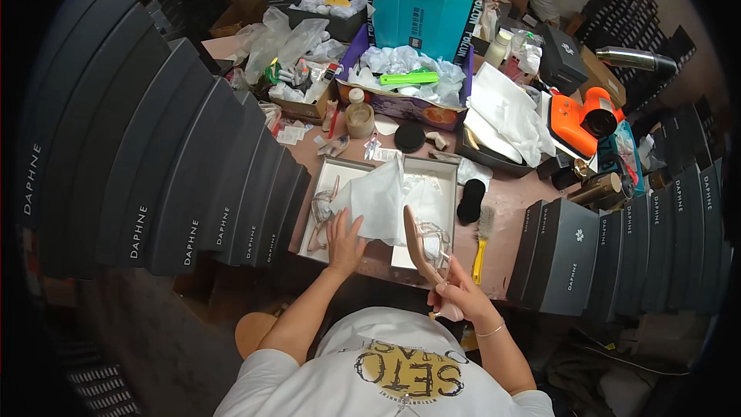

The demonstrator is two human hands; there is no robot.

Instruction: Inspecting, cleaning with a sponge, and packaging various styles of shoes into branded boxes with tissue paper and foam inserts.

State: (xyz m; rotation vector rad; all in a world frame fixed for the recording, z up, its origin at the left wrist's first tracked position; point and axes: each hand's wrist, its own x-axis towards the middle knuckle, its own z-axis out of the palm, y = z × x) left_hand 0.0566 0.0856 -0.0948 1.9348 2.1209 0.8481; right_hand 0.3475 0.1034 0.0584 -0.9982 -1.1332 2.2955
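My right hand (pixel 465 294) grips a strappy high-heeled sandal (pixel 415 241) near its heel end, its sole tilted upright at the table's front edge. My left hand (pixel 345 242) lies with fingers spread at the lower edge of white tissue paper (pixel 373 199). Under that paper is an open grey-rimmed shoe box (pixel 307 238). A second strappy sandal (pixel 323 204) lies in its left side, partly behind my left fingers. More white paper (pixel 423 191) lines the tray-like right half (pixel 446 174), which the held sandal partly overlaps.
Tall stacks of dark shoe boxes (pixel 174 162) line the left; more boxes (pixel 567 251) stand right. A yellow-handled brush (pixel 481 247) and black oval pad (pixel 471 201) lie beside the tray. Behind are a glue bottle (pixel 360 116), a paper-filled purple box (pixel 401 100) and an orange heat tool (pixel 575 127).
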